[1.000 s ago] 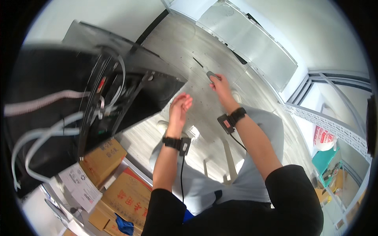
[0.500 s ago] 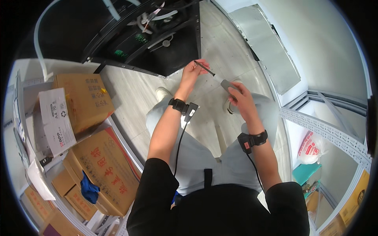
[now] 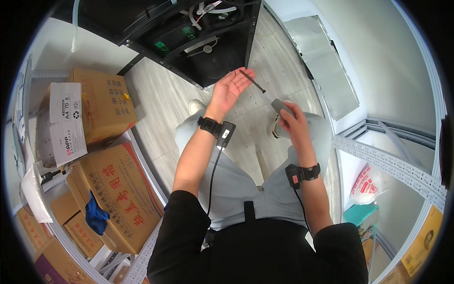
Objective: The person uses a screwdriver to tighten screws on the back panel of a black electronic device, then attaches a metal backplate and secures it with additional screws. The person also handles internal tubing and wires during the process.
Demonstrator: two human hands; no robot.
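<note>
My left hand [image 3: 229,90] is palm up with its fingers stretched out, above the floor by the black cabinet. A long dark screw [image 3: 255,83] slants across its fingertips, its wider head end toward my right hand. Whether the screw rests on the fingers or only passes over them, I cannot tell. My right hand [image 3: 297,125] is closed round the grey handle of a screwdriver [image 3: 282,108]. The handle lines up with the screw; the shaft between them is hard to make out. Both wrists wear black bands with small cabled boxes.
An open black cabinet [image 3: 208,66] with wiring and green boards stands ahead. Cardboard boxes [image 3: 118,199] fill a shelf on the left, a blue cloth [image 3: 97,217] on one. A metal panel [image 3: 321,66] leans at the right wall. A right-hand shelf [image 3: 388,158] holds a plastic bag [image 3: 366,184].
My left hand's fingers have opened from a pinch on the screw to a flat palm. The right hand with the screwdriver has shifted slightly. The view has tilted, showing the cabinet higher.
</note>
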